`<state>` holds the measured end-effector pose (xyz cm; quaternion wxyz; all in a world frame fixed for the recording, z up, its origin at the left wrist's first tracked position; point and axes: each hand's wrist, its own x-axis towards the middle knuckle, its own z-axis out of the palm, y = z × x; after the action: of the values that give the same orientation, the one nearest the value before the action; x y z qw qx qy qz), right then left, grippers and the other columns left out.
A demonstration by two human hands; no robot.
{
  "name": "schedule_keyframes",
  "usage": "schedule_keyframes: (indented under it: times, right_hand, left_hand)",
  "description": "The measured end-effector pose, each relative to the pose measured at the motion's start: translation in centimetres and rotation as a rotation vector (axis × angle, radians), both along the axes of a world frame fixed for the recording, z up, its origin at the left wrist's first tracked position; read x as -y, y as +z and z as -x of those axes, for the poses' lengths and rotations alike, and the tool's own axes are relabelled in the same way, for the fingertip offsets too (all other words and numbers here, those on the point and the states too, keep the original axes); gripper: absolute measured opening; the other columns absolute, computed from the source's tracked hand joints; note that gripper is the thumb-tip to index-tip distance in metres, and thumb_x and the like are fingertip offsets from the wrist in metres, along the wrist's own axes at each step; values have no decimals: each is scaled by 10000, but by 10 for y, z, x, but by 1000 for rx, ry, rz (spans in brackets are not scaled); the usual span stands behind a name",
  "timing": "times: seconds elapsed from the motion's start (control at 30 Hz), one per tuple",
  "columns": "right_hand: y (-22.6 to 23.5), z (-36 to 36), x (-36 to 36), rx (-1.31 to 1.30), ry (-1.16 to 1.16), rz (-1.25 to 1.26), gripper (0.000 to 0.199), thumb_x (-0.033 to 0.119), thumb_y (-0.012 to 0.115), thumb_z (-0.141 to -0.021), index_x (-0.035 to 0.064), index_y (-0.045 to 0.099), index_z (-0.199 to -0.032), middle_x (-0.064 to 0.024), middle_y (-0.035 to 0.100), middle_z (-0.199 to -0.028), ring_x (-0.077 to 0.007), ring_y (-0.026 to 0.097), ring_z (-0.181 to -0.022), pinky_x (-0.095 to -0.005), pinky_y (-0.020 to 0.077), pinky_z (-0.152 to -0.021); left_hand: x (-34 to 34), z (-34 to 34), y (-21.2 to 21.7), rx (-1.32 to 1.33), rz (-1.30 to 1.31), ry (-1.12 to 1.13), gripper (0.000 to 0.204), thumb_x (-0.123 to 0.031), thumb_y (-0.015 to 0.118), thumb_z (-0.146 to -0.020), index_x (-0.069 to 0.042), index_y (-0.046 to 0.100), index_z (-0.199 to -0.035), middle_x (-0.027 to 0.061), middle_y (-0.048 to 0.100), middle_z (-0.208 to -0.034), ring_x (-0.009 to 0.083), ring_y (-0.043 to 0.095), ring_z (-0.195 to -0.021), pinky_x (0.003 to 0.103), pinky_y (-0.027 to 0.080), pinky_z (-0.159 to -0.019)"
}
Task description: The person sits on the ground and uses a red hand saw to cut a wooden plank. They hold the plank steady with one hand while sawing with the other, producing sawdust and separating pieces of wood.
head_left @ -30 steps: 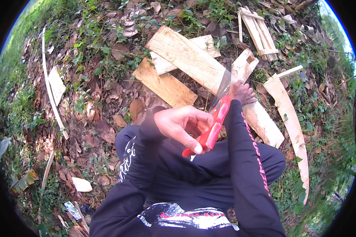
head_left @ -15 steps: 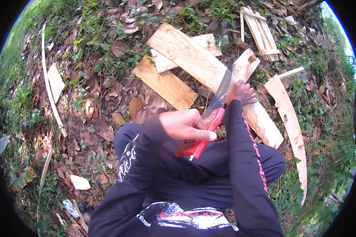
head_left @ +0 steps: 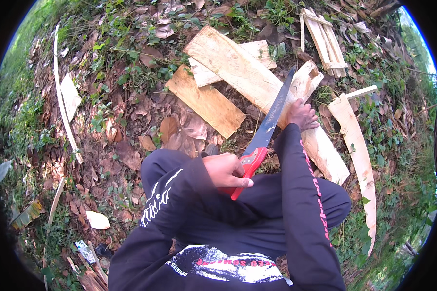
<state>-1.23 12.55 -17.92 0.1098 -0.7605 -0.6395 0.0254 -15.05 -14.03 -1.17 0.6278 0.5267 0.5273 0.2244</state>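
Note:
My left hand [head_left: 224,169] is closed round the red handle of a handsaw [head_left: 268,123]. The blade slants up and to the right, its upper part crossing the end of a long pale board [head_left: 233,63]. That end rests on a thicker wood block [head_left: 325,150] with a notch at its far end. My right hand [head_left: 302,115] grips the wood where board and block meet, just right of the blade. Its fingertips are partly hidden, so I cannot tell whether it holds both pieces.
A browner board [head_left: 206,102] and a pale board [head_left: 206,75] lie beyond my knees. At right are a long curved plank [head_left: 357,150] and a small slatted wooden frame [head_left: 324,41]. A thin wood strip [head_left: 62,97] lies left among leaves and plants.
My left hand has drawn the saw back towards my lap and slightly left, and the blade's angle has shifted. My right hand stays on the wood.

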Motion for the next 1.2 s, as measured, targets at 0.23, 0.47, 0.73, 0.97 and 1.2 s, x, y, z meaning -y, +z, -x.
schedule_keyframes:
  times: [0.23, 0.47, 0.73, 0.97, 1.2]
  right_hand:
    - [-2, -3, -3, 6, 3, 10, 555, 490, 426, -930, 34, 702, -1083, -202, 628, -1219, -361, 478, -1264, -604, 139, -1191]
    - [0, -3, -4, 5, -3, -13, 553, 493, 436, -918, 47, 707, -1103, -202, 632, -1216, -366, 487, -1255, -599, 137, -1190]
    - [-5, 1, 0, 5, 1, -16, 548, 485, 422, -926, 50, 707, -1100, -213, 628, -1209, -362, 488, -1253, -598, 131, -1189]
    - [-2, 5, 1, 14, -7, 3, 556, 497, 424, -930, 46, 706, -1096, -213, 624, -1214, -360, 486, -1251, -602, 130, -1184]
    - [-4, 3, -1, 2, -4, -23, 545, 497, 445, -920, 49, 712, -1078, -199, 636, -1196, -357, 485, -1247, -604, 132, -1186]
  left_hand:
    - [-9, -16, -9, -117, 22, -74, 525, -450, 628, -949, 38, 716, -774, 146, 604, -563, 273, 620, -519, 384, 503, -580]
    - [-14, -15, 0, -117, 114, -95, 505, -471, 669, -897, 21, 756, -826, 183, 642, -613, 305, 684, -617, 400, 528, -628]
    - [-1, -16, -24, -262, 32, -101, 442, -425, 645, -905, -20, 753, -766, 146, 645, -590, 302, 669, -579, 390, 530, -611]
    - [3, -17, -28, -325, 19, -57, 452, -431, 643, -892, -25, 741, -721, 153, 638, -578, 328, 670, -581, 423, 538, -611]
    - [1, -16, -28, -297, -22, -109, 510, -499, 687, -869, -15, 726, -713, 163, 644, -585, 335, 670, -584, 423, 532, -599]
